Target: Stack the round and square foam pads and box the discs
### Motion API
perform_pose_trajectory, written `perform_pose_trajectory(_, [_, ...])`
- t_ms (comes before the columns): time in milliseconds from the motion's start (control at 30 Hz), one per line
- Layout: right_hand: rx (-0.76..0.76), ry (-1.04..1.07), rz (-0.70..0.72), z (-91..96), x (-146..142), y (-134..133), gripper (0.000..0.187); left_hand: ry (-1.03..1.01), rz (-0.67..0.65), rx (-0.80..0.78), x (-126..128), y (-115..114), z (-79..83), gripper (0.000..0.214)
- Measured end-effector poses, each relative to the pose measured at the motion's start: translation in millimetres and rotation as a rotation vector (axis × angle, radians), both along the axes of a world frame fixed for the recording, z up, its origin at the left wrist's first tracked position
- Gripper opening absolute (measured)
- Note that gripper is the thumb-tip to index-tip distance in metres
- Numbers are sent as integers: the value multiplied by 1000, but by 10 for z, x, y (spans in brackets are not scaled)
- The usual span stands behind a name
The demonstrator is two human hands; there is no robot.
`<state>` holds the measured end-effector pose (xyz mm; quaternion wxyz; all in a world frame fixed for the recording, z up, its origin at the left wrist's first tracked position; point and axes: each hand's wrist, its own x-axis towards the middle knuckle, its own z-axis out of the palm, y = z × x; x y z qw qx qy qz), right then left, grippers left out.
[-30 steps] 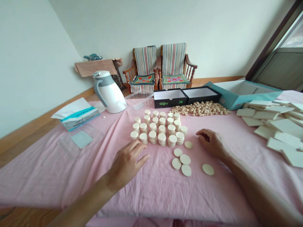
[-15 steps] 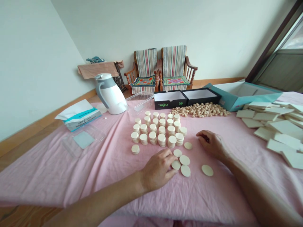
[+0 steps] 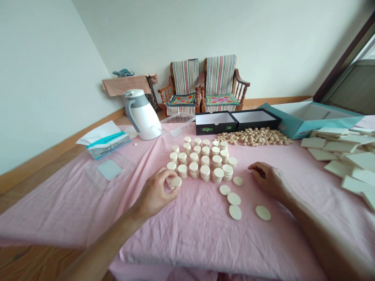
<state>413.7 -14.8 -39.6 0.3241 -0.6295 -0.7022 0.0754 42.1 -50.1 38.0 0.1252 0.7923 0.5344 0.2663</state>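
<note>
Our left hand (image 3: 154,193) pinches one pale disc (image 3: 176,182) in a closed grip, held flat to match the stacked discs (image 3: 202,160) just beyond it, mid-frame on the table (image 3: 190,234). Our right hand (image 3: 268,181) rests curled beside loose discs (image 3: 233,198); we cannot tell whether it holds anything.

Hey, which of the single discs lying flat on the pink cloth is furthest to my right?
The disc lying alone on the near side of your right hand. The other four trail in a line further left, below the stacks.
</note>
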Motion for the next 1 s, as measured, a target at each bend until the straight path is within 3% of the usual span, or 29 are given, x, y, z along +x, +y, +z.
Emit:
perform_pose_trajectory(133, [-1,-12,5,-5,6,-4,21,42,33,35,-211,88,-76,17])
perform_pose_trajectory(300, [10,-8,1,13,-7,-11,20,51,36,72,-164,33,-54,25])
perform_pose_trajectory(400, [7,-5,0,34,-19,-10,19,2,-44,88,16,-58,25,22])
perform_pose_trajectory(500, [8,-5,-1,44,-23,-7,19,-12,-264,19,294,-121,51,15])
perform_pose_trajectory(600, [2,4,13,35,-19,-3,19,34,-447,-10,602,-120,-9,22])
perform_pose_trajectory(733, [-5,14,20,13,-13,0,20,174,-578,-10,923,-62,-127,39])
perform_pose_trajectory(833, [2,11,22,3,-12,4,19,287,-624,25,1053,-23,-182,43])
perform_pose_trajectory(1000, [5,16,23,10,-15,1,20,351,-560,-24,1057,-24,-178,34])
